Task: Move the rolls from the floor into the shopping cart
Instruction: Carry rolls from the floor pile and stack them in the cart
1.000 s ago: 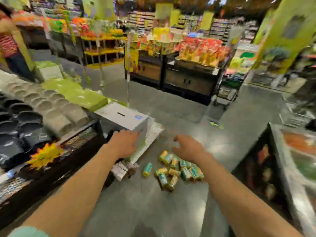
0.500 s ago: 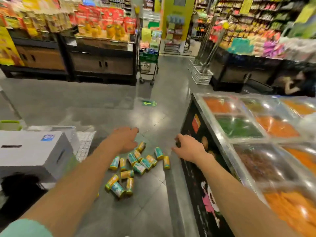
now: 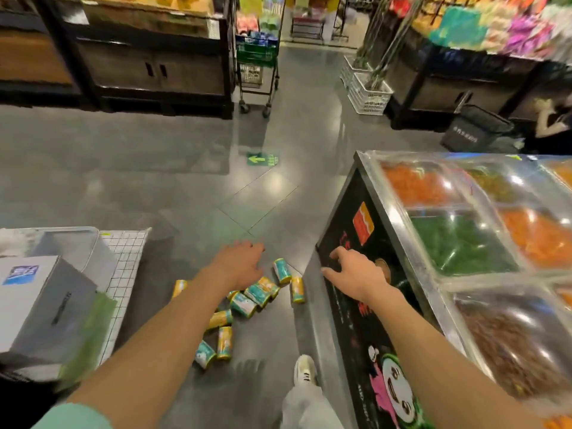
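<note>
Lying on floor, rolls, w/ cart apart

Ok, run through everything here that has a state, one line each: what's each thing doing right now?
Rolls: lying scattered on the floor, none picked up.
Left hand: open, fingers spread, reaching above the rolls, holding nothing.
Right hand: open, fingers spread in front of the counter's dark side, holding nothing.
Cart: standing across the aisle, goods inside.
Counter bins: closed under clear lids.
White box: closed.

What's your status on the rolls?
Left hand open, above small teal-and-yellow rolls on floor. Right hand open, empty. Black display counter close beside.
</note>
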A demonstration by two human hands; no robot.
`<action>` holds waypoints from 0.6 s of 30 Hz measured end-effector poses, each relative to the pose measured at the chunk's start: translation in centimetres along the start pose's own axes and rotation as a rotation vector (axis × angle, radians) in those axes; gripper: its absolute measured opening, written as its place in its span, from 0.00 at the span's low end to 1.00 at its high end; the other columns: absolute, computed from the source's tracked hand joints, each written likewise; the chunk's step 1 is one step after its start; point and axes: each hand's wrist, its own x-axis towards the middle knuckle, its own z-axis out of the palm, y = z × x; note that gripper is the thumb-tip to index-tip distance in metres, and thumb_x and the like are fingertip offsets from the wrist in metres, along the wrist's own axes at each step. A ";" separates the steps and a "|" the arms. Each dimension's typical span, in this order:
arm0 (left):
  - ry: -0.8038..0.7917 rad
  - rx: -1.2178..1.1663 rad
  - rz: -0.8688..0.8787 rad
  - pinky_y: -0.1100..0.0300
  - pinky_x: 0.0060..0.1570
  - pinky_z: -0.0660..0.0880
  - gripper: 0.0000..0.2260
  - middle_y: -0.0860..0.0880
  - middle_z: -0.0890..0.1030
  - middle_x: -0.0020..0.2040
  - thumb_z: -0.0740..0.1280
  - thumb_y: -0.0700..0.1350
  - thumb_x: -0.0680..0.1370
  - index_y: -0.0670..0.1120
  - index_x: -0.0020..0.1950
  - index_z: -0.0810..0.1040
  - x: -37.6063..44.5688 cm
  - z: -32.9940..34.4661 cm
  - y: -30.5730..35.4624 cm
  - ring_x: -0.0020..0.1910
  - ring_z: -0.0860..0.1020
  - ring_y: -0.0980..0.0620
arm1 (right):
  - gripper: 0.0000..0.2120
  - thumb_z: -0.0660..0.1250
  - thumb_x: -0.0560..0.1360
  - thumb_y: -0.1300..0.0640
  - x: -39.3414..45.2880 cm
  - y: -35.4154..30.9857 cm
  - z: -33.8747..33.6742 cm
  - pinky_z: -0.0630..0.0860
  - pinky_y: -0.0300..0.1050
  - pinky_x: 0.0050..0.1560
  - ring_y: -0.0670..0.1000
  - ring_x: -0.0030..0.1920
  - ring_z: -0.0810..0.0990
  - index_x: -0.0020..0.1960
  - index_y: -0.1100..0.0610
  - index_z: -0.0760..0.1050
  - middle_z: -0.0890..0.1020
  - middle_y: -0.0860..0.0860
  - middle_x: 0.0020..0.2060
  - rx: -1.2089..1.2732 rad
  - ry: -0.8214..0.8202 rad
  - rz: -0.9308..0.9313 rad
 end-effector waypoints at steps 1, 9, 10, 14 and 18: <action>-0.017 -0.014 -0.022 0.48 0.62 0.71 0.22 0.42 0.74 0.66 0.62 0.51 0.80 0.47 0.73 0.66 1.9 0.4 0.2 0.66 0.73 0.40 | 0.28 0.64 0.79 0.37 2.0 0.5 0.0 0.81 0.52 0.58 0.51 0.59 0.80 0.73 0.49 0.68 0.78 0.50 0.63 -0.012 -0.021 0.001; -0.038 -0.135 -0.178 0.50 0.62 0.71 0.22 0.46 0.72 0.68 0.61 0.56 0.80 0.50 0.73 0.66 16.8 4.5 1.0 0.69 0.71 0.43 | 0.29 0.62 0.78 0.34 20.0 6.3 2.5 0.78 0.53 0.59 0.53 0.61 0.79 0.73 0.49 0.67 0.77 0.50 0.63 -0.018 -0.177 -0.040; -0.035 -0.166 -0.188 0.50 0.62 0.71 0.22 0.46 0.72 0.68 0.61 0.56 0.80 0.50 0.73 0.66 18.8 5.9 1.0 0.68 0.71 0.43 | 0.30 0.63 0.78 0.34 22.7 7.0 3.8 0.78 0.53 0.59 0.52 0.61 0.79 0.73 0.49 0.67 0.77 0.50 0.63 -0.009 -0.194 -0.029; -0.043 -0.224 -0.169 0.51 0.63 0.70 0.23 0.47 0.72 0.69 0.61 0.57 0.80 0.51 0.74 0.66 26.7 14.4 -0.2 0.69 0.71 0.44 | 0.32 0.63 0.77 0.32 32.4 10.1 11.8 0.77 0.56 0.61 0.54 0.64 0.77 0.73 0.49 0.66 0.77 0.51 0.65 0.004 -0.263 0.020; -0.159 -0.161 -0.155 0.48 0.62 0.72 0.23 0.44 0.73 0.67 0.61 0.56 0.80 0.49 0.72 0.67 34.8 26.5 -3.1 0.68 0.71 0.40 | 0.32 0.65 0.75 0.32 40.1 13.2 24.4 0.75 0.54 0.63 0.57 0.68 0.75 0.73 0.49 0.69 0.76 0.54 0.68 0.015 -0.303 0.065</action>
